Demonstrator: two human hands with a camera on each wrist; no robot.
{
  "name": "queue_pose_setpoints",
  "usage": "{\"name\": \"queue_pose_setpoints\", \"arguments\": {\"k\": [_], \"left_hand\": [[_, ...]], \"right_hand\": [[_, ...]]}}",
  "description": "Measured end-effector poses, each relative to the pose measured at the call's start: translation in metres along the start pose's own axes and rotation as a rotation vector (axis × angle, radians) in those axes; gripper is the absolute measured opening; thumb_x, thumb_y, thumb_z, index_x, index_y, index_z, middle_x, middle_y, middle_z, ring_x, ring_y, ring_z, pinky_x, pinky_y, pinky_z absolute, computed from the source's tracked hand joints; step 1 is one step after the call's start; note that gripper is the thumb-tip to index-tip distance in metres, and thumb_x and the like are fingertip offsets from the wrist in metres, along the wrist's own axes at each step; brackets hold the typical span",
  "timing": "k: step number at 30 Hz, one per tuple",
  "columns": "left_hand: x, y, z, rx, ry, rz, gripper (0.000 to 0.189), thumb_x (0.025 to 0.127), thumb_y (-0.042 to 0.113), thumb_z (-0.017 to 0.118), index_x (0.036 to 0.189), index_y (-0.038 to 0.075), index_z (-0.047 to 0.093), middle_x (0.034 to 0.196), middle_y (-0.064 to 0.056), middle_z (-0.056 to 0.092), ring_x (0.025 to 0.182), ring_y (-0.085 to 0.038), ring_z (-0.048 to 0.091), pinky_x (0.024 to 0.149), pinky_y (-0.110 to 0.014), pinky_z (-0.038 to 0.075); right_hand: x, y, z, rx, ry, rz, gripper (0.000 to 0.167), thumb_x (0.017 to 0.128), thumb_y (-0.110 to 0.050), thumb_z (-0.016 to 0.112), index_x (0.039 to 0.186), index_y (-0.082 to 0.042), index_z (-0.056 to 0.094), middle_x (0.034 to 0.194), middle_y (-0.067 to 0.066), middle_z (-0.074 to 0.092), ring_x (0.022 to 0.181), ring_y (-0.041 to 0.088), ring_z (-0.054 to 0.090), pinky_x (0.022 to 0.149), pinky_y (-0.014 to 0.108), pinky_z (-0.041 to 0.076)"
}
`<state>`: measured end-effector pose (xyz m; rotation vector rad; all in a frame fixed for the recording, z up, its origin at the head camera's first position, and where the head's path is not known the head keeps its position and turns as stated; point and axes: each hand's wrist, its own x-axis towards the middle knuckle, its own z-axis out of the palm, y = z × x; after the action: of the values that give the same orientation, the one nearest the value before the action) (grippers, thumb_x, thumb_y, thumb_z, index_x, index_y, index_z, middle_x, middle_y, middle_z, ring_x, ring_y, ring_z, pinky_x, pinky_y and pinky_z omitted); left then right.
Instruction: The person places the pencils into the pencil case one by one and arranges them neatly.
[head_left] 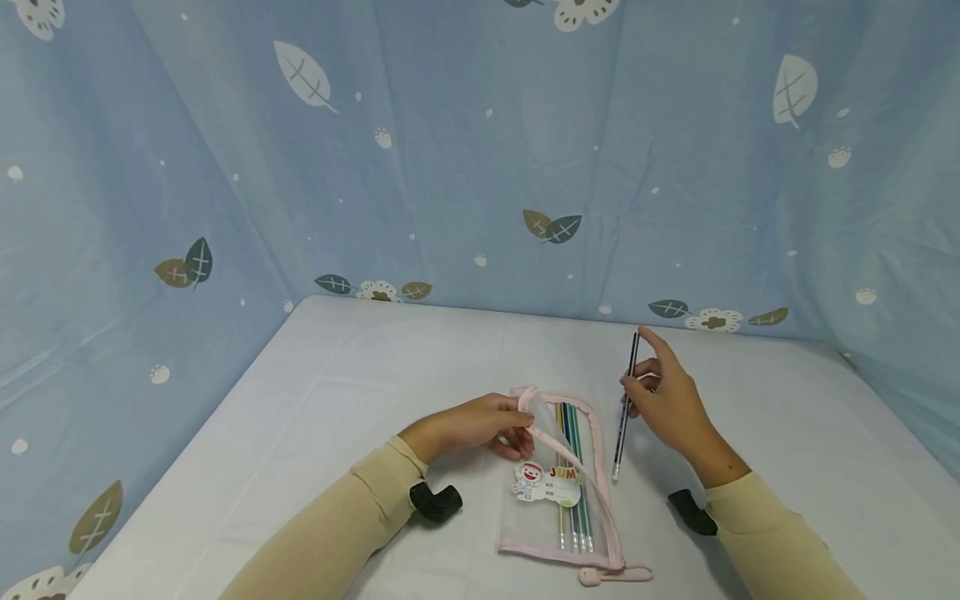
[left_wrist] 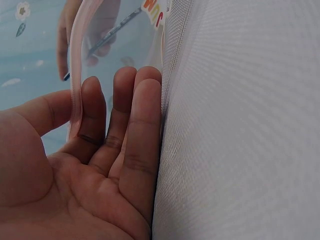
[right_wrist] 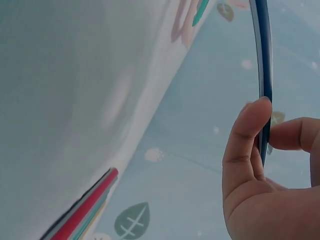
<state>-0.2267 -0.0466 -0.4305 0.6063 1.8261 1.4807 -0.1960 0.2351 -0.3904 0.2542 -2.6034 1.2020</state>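
Nearest: 1 pink zipper pull (head_left: 615, 575) at the near right corner of 1 see-through pencil pouch (head_left: 517, 521), plus 2 beige sleeves (head_left: 322, 533), one per arm, each with 1 black wrist-worn piece (head_left: 435, 502) near the cuff. Pouch lies on the white tabletop (head_left: 345, 367), pink trim, long axis near to far, far end leaning slightly left, mouth gaping along its right side. 1 cartoon label (head_left: 555, 485) on front, letters "JUM" readable. Inside, at least 4 pencils (head_left: 583, 525), yellow, dark and teal among them, side by side along the pouch's length, silvery ends toward the wearer; exact count can't tell. Left hand (head_left: 476, 429), 1, at the pouch's far left, pinches the pink edge between thumb and forefinger, other fingers loosely bent. Right hand (head_left: 671, 408), 1, right of pouch, pinches 1 dark striped pencil (head_left: 624, 429), forefinger stretched up to its far tip. That pencil is beside the pouch, apart from it; long axis near to far, far tip leaning slightly right, silvery end low and toward the wearer; whether that end touches the surface, can't tell. Right wrist view also has 1 loose bunch (right_wrist: 82, 210) of pencils, dark, red, green, yellow; count unclear. Farthest: blue curtain (head_left: 450, 167), leaf, flower and paw prints.
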Motion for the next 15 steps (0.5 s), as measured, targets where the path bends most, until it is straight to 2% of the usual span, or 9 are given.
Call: {"name": "queue_pose_setpoints", "arguments": {"k": [8,15], "left_hand": [[0.0015,-0.0013,-0.0006,-0.004,0.002,-0.006,0.029,0.106,0.020,0.046,0.106,-0.004,0.061,0.090,-0.005,0.067,0.083,-0.012,0.067,0.078,-0.024,0.061],[0.0018,-0.0012,-0.0007,0.001,-0.001,-0.004,0.031,0.106,0.021,0.046,0.108,-0.006,0.061,0.091,-0.006,0.067,0.084,-0.012,0.067,0.079,-0.025,0.061]], "right_hand": [[0.0003,0.0013,0.0062,0.150,-0.110,0.049,0.083,0.096,-0.003,0.061,0.161,-0.017,0.011,0.103,0.023,0.059,0.062,0.018,0.066,0.060,0.032,0.060],[-0.0006,-0.0001,0.0105,0.153,-0.194,0.089,0.081,0.097,-0.007,0.061,0.160,-0.016,0.011,0.105,0.021,0.061,0.065,0.020,0.068,0.066,0.033,0.060]]}}
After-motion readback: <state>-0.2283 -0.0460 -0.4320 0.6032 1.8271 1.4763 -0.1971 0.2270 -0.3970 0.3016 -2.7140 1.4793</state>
